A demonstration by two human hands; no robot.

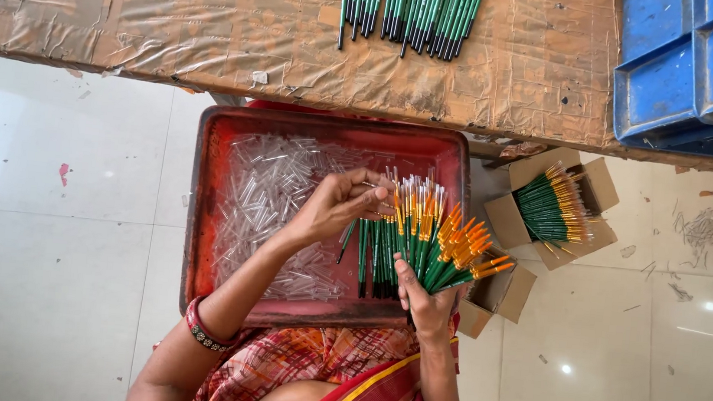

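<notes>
The right hand holds a fanned bundle of brushes by the lower ends of their green handles; its grip is closed around these handles. The brushes spread upward and to the right, and their orange and yellow ends point away from the person. The bundle is over the right part of a red tray, which rests on the person's lap.

The left hand is raised over the middle of the tray, just beside the left edge of the fan. Its fingertips are pressed together on something thin and small near the brush tips; what it is I cannot tell for sure. The tray is full of short clear tubes, which lie loose in a heap under this hand.

Above the tray there is a surface covered with wrinkled brown tape. On its far edge lies a row of more green brushes. At the right of the surface stand blue trays, and one of them holds green brushes too.

On the tiled floor, to the right of the red tray, an open carton holds another bundle of brushes with yellow ends. A second, smaller carton stands just beside the right hand, partly hidden behind the fan. Both wrists wear red bangles.
</notes>
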